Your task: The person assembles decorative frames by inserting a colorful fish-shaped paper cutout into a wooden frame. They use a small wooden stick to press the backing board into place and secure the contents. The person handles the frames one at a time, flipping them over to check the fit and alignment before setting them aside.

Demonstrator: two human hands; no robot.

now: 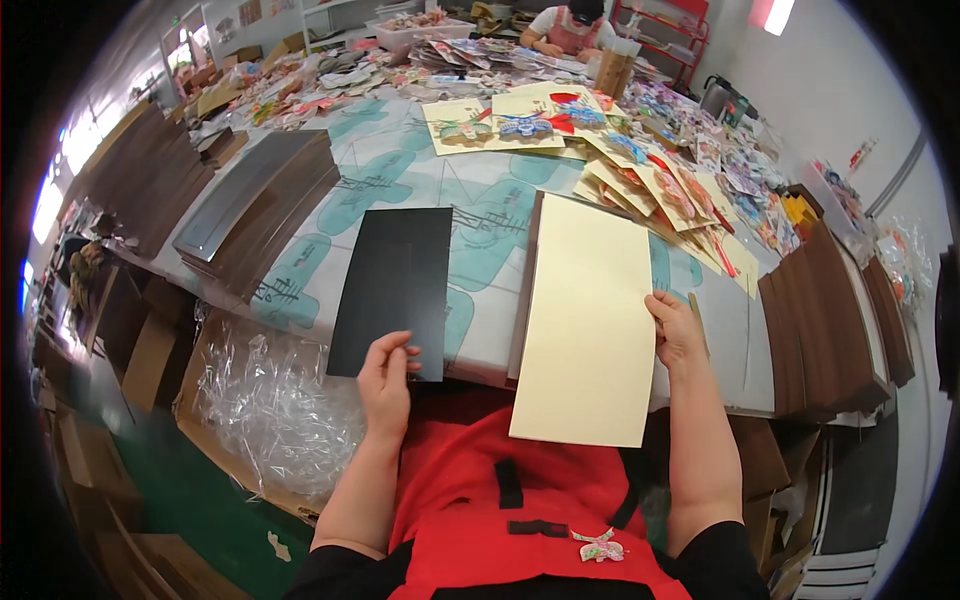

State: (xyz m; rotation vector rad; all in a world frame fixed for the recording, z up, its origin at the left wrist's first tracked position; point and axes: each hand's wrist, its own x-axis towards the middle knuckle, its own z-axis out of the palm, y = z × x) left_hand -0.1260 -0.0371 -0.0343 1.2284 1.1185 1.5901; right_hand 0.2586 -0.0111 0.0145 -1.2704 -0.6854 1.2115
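Observation:
My right hand (pixel 676 328) grips the right edge of a tall cream card sheet (pixel 585 310), with the thumb at its edge. The sheet overhangs the table's near edge, tilted toward me. A brown-edged board (pixel 527 290) shows along its left side, partly hidden beneath it. My left hand (pixel 385 372) is over the near end of a flat black board (pixel 392 285) on the table. Its fingers are loosely curled in, and nothing shows between them. Beyond the cream sheet lie overlapping cream cards (pixel 640 180) with colourful cut-out decorations and red tassels.
Stacks of brown-edged boards stand at left (pixel 265 205) and right (pixel 825 320). A carton of crumpled clear film (pixel 280 410) sits below the table at left. Colourful paper pieces (pixel 350 75) cover the far table, where another person (pixel 570 30) works. A kettle (pixel 715 95) stands far right.

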